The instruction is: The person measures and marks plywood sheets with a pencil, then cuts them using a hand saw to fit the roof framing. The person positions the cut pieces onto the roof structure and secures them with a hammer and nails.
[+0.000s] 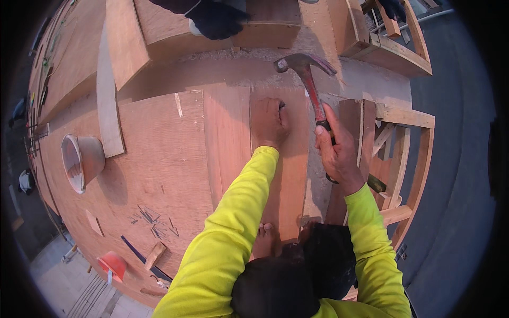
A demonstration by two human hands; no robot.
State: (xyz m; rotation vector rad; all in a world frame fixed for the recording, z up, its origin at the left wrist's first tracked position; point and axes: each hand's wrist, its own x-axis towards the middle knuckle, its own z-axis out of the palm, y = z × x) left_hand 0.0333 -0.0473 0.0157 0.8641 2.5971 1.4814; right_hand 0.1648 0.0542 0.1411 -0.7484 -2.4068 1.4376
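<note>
My right hand (340, 153) is wrapped round the dark grip of a claw hammer (313, 95). The hammer's head is raised over the boards, its shaft red and worn. To its left, my left hand (269, 123) is closed and rests on a reddish-brown plank (294, 180). A small dark spot shows at its fingertips, but what they pinch is too small to make out. Beside that plank runs a paler board (227, 143). Several loose nails (154, 220) lie scattered on the plywood sheet (159, 143) to the left.
At the left stands a bucket (94, 159) near a long narrow board (107, 106). A red container (112, 265) and a wood offcut (155, 255) lie lower left. An open timber frame (419, 164) edges the right side. Another person's dark-gloved hand (217, 21) rests at the top.
</note>
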